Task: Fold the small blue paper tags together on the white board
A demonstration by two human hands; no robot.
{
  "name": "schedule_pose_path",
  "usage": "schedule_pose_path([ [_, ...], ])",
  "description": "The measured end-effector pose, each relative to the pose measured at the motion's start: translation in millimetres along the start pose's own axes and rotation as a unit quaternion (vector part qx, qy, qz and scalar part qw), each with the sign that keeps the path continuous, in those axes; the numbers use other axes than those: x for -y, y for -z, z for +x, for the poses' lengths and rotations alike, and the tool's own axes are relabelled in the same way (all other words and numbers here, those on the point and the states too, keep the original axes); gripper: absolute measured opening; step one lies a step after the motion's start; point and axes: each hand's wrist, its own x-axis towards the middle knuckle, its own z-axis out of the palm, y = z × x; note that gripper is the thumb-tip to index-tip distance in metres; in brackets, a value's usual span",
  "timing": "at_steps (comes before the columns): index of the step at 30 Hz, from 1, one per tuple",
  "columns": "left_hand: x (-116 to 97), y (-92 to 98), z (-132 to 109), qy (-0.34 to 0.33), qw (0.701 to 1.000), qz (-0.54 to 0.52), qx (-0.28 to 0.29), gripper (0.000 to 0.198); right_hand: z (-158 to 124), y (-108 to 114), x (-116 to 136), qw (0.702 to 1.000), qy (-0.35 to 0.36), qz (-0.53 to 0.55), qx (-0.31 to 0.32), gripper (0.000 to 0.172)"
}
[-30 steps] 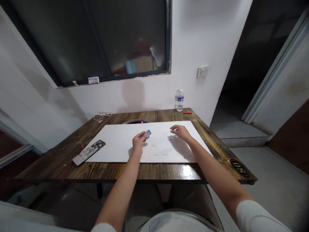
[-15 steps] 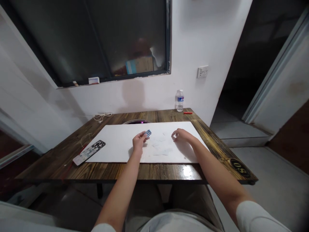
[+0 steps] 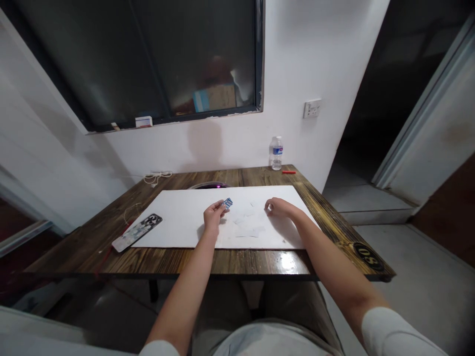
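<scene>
The thumb and fingertips (image 3: 221, 209) of the left hand (image 3: 213, 216) pinch a small blue piece (image 3: 227, 203), holding it tilted just above the white sheet (image 3: 174, 217), so this hand is closed on it. The right hand (image 3: 280, 207) lies off to the right of those fingers with its knuckles up and its fingers curled in, tips down on the sheet. Whether they grip anything is too small to tell. Between the two hands, a few pale, nearly see-through scraps (image 3: 248, 226) lie flat on the sheet. The sheet covers the middle of a dark wooden table (image 3: 222, 262). Just beyond the left fingers, a dark round thing with a purple rim (image 3: 208, 186) peeks out from under the sheet's far edge. Well to the left of the left hand, a phone (image 3: 137, 232) lies face down at the sheet's corner. Farther back on that side is a coiled white cable (image 3: 158, 177). Beyond the right hand, by the wall, stand a water bottle (image 3: 275, 154) and, beside it, a red pen (image 3: 288, 172). Near the table's right front corner there is a round number tag (image 3: 367, 256).
</scene>
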Motion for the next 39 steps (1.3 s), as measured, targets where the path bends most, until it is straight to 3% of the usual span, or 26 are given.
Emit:
schedule_pose_path([
  [11,-0.1,0.5,0.5,0.004,1.000,-0.006,0.000,0.040,-7.4,8.6,7.6,0.999,0.017,-0.020,0.032,0.027],
  [19,0.4,0.3,0.1,0.003,1.000,-0.002,0.001,0.040,-8.7,6.5,3.0,0.999,0.001,-0.018,0.033,0.035],
  [34,-0.8,-0.8,-0.5,0.011,1.000,-0.012,-0.001,0.036,-8.5,3.6,-1.8,0.999,0.008,-0.004,0.037,0.020],
  [39,-0.6,-1.7,-0.7,0.014,1.000,-0.004,-0.003,0.036,-8.6,3.9,-2.7,1.000,0.007,-0.003,0.028,0.029],
])
